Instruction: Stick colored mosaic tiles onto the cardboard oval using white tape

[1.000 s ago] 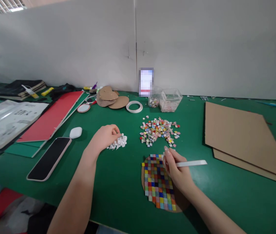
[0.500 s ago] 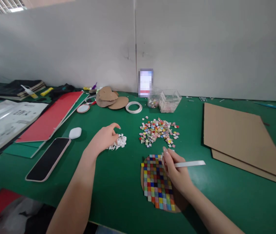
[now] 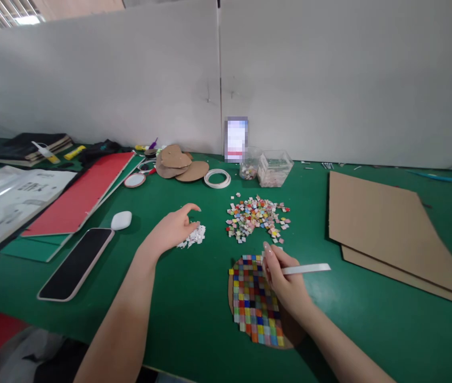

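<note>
My left hand (image 3: 172, 230) is open beside a small pile of white scraps (image 3: 196, 237), thumb and forefinger apart. The lower fingers touch or hover over the pile; I cannot tell which. In a pen-like hold, my right hand (image 3: 289, 281) is closed on a slim, flat white tool (image 3: 309, 268), whose back end sticks out to the right. The tool's front tip is hidden by the fingers. These fingers are at the upper right of a mosaic of coloured square tiles (image 3: 252, 298) on a rounded cardboard base (image 3: 230, 298). Beyond it lie loose coloured tiles (image 3: 257, 215).
Cardboard sheets (image 3: 377, 218) lie at right. Behind the tiles stand a clear box (image 3: 276, 169), a tape roll (image 3: 217, 179) and a propped phone (image 3: 236, 139). A black-screened phone (image 3: 77, 264), white earbud case (image 3: 122, 220) and red folder (image 3: 82, 194) lie at left.
The view has shifted slightly. My left thumb and forefinger look a little further apart over the white scraps. My right hand keeps its hold and its place at the mosaic.
</note>
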Demonstrator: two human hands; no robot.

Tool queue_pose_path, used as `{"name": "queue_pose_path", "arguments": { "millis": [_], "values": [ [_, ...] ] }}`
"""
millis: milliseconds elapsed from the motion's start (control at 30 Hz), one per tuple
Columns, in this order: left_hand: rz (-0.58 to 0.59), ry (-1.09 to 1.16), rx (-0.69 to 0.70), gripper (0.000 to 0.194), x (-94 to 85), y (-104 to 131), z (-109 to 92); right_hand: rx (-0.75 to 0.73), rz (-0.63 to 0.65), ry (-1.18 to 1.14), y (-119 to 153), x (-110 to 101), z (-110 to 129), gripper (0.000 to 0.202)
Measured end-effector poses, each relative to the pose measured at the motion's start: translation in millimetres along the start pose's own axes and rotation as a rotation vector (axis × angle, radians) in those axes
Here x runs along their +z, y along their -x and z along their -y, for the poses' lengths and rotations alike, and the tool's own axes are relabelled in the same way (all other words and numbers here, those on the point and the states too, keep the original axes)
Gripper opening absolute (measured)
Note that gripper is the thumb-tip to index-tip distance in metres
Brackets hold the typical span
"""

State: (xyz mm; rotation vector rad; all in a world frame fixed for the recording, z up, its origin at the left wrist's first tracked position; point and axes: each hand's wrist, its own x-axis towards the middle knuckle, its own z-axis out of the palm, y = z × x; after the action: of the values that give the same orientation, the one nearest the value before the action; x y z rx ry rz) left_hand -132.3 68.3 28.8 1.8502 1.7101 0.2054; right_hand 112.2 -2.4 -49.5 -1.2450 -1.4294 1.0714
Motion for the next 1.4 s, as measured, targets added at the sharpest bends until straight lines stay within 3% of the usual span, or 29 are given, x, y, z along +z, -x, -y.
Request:
{"name": "queue_pose_path", "arguments": {
  "millis": [200,333,500,700,867,1000,1167,1333,1400],
  "values": [
    [0.002,-0.004,0.040,0.045,0.5,0.2,0.6,-0.003,0.016,-0.010,0.1,0.3,-0.8,0.037],
    [-0.015,0.043,0.004,0.032,2.1,-1.9,3.5,-0.005,0.018,-0.006,0.3,0.2,-1.6,0.037],
    [-0.049,0.020,0.053,0.027,6.1,-4.3,5.6,-0.007,0.031,0.005,-0.3,-0.5,-1.5,0.037],
    [-0.028,-0.009,-0.062,0.022,6.3,-5.7,6.8,-0.006,0.009,0.016,0.0,0.7,-3.2,0.037],
    [-0.095,0.014,-0.023,0.019,7.1,-8.1,3.2,-0.015,0.020,0.013,-0.3,0.6,-3.4,0.037],
    [-0.163,-0.029,0.111,0.026,24.2,-11.2,-11.5,-0.017,0.011,0.005,-0.5,-0.4,-3.7,0.036],
    [-0.327,-0.276,0.289,0.026,56.7,-16.3,-24.3,-0.001,-0.011,-0.015,-0.1,-0.6,-4.3,0.036],
    [-0.461,-0.411,0.263,0.028,70.9,-23.7,-20.7,-0.004,-0.022,-0.017,-0.6,0.1,-4.5,0.036],
    [-0.465,-0.393,0.250,0.025,72.2,-26.9,-19.3,-0.005,-0.020,-0.014,-0.5,0.1,-4.2,0.036]
  ]
}}
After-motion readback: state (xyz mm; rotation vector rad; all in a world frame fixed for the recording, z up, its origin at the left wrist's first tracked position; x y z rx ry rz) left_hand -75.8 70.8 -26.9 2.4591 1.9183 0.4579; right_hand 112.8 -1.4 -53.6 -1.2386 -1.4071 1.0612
